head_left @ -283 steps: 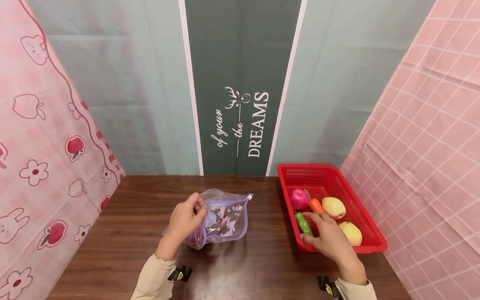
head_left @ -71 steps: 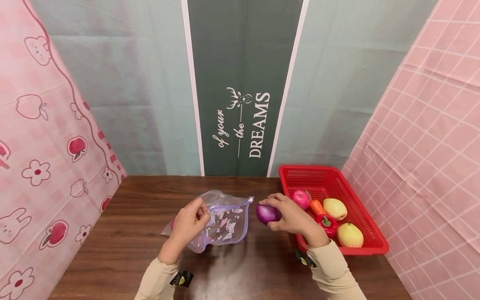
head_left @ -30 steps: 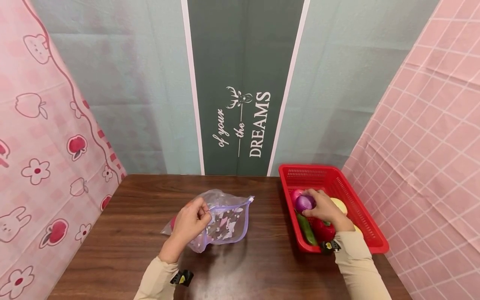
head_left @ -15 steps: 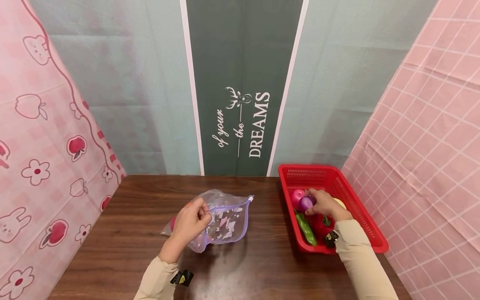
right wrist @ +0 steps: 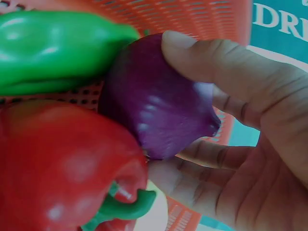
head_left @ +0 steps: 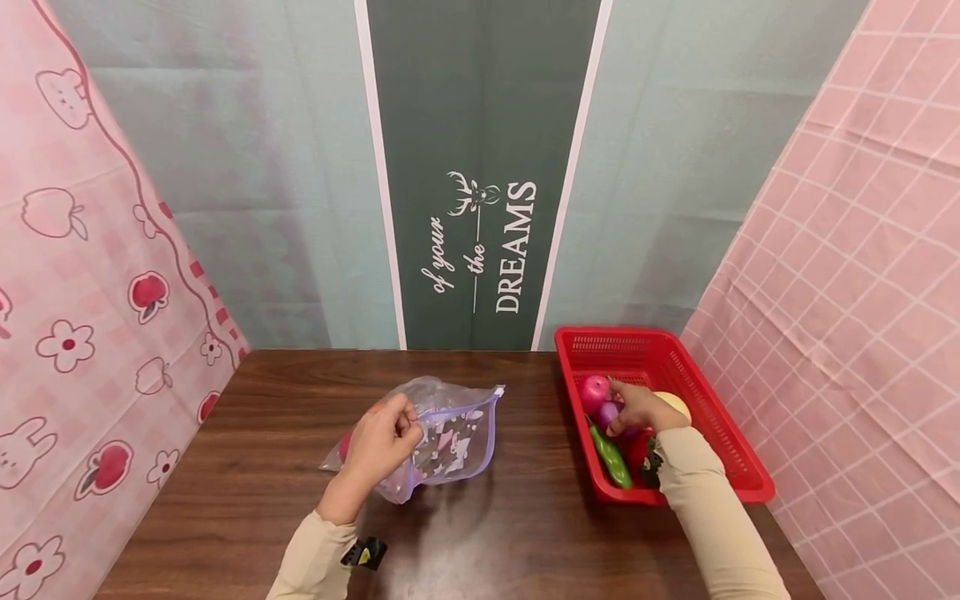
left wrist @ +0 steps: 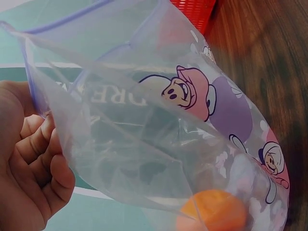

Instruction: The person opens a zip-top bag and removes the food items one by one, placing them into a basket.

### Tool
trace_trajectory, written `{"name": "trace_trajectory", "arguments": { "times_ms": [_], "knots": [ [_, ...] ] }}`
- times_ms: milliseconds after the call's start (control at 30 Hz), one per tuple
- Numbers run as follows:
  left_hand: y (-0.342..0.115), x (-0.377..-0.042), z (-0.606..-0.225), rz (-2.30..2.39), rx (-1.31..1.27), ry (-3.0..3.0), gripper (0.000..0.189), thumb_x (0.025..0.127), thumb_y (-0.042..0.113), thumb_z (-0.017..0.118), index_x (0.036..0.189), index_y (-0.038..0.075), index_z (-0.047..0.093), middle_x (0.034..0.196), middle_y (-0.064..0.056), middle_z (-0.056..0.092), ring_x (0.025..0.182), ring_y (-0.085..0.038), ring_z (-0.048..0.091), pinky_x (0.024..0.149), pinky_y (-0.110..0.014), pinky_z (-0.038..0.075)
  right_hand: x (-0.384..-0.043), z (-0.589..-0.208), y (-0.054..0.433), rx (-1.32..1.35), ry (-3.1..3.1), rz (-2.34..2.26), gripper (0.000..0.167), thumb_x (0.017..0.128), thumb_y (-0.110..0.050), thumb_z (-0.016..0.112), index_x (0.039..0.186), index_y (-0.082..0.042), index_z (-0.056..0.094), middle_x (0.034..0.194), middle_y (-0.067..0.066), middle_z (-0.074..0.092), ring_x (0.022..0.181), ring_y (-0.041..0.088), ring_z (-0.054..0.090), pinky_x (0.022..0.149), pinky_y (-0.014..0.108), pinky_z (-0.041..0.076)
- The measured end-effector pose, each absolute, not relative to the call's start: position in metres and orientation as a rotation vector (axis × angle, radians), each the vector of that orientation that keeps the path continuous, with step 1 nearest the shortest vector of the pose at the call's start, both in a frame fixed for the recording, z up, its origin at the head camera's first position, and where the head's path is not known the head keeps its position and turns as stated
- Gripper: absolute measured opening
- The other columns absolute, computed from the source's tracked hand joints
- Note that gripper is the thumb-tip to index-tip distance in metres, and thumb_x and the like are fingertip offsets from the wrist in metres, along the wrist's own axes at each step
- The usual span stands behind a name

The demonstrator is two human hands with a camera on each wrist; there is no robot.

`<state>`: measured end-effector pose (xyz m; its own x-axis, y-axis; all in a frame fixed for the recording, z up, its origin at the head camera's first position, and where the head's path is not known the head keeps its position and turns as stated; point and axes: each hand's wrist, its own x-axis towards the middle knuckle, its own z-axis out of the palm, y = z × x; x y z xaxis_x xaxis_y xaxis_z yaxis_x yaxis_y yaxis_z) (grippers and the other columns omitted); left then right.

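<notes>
My left hand (head_left: 381, 442) pinches the rim of a clear zip bag (head_left: 453, 446) with purple edging and a cartoon print, holding its mouth spread. Inside the bag, the left wrist view shows a round orange thing (left wrist: 214, 211); its kind is unclear. Over in the red basket (head_left: 723, 400), my right hand (head_left: 643, 408) holds a purple onion (right wrist: 156, 101), thumb on top and fingers beneath. The onion lies between a long green pepper (head_left: 611, 458), a red bell pepper (right wrist: 72, 159) and a pink round vegetable (head_left: 595, 392).
A pale yellow fruit (head_left: 673, 406) lies in the basket, partly behind my right hand. The brown wooden table (head_left: 510, 533) runs back to a green cloth (head_left: 480, 100), with pink cloths at both sides.
My right hand has carried the onion from beside the bag back into the basket, then slightly lower among the vegetables. The left hand keeps its hold on the bag.
</notes>
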<state>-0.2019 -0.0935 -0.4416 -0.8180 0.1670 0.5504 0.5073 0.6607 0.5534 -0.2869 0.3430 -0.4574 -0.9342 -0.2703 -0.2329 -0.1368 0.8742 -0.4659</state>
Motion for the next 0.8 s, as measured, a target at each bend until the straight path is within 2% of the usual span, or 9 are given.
{"name": "trace_trajectory", "arguments": {
  "times_ms": [100,167,433,567,800],
  "knots": [
    [-0.094,-0.202,-0.441,-1.005,-0.524,-2.423,0.012,0.067,0.009,0.061,0.072,0.017,0.052,0.057,0.016,0.041,0.05,-0.003,0.04,0.045,-0.023,0.033,-0.286,-0.458,0.342,-0.211,2.727,-0.646,0.069,0.06,-0.014,0.084,0.117,0.003,0.049,0.098,0.017,0.054,0.084,0.029,0.05,0.071,0.04,0.046],
    [-0.094,-0.202,-0.441,-1.004,-0.527,-2.422,0.013,0.067,0.01,0.061,0.071,0.017,0.052,0.057,0.016,0.041,0.05,-0.003,0.04,0.045,-0.023,0.033,-0.286,-0.458,0.342,-0.175,2.735,-0.643,0.064,0.06,-0.014,0.084,0.112,0.001,0.05,0.094,0.016,0.054,0.082,0.029,0.05,0.069,0.04,0.046],
    [-0.094,-0.203,-0.44,-1.012,-0.529,-2.418,0.016,0.067,0.007,0.063,0.071,0.018,0.051,0.057,0.015,0.041,0.051,-0.004,0.04,0.046,-0.024,0.033,-0.282,-0.461,0.346,-0.145,2.813,-0.522,0.057,0.061,-0.016,0.084,0.103,0.001,0.049,0.085,0.015,0.055,0.078,0.03,0.052,0.069,0.044,0.044],
    [-0.094,-0.204,-0.44,-1.013,-0.53,-2.416,0.015,0.068,0.008,0.062,0.071,0.018,0.051,0.058,0.015,0.041,0.051,-0.003,0.04,0.046,-0.024,0.033,-0.283,-0.46,0.347,-0.151,2.81,-0.51,0.056,0.062,-0.017,0.083,0.103,0.001,0.049,0.083,0.015,0.054,0.078,0.03,0.052,0.068,0.044,0.044],
    [-0.097,-0.204,-0.439,-1.012,-0.521,-2.419,0.011,0.068,0.01,0.061,0.072,0.016,0.052,0.058,0.016,0.042,0.05,-0.003,0.04,0.046,-0.025,0.034,-0.277,-0.446,0.339,-0.163,2.808,-0.592,0.069,0.068,-0.023,0.078,0.122,0.007,0.047,0.099,0.022,0.058,0.085,0.032,0.053,0.078,0.048,0.045]
  ]
}}
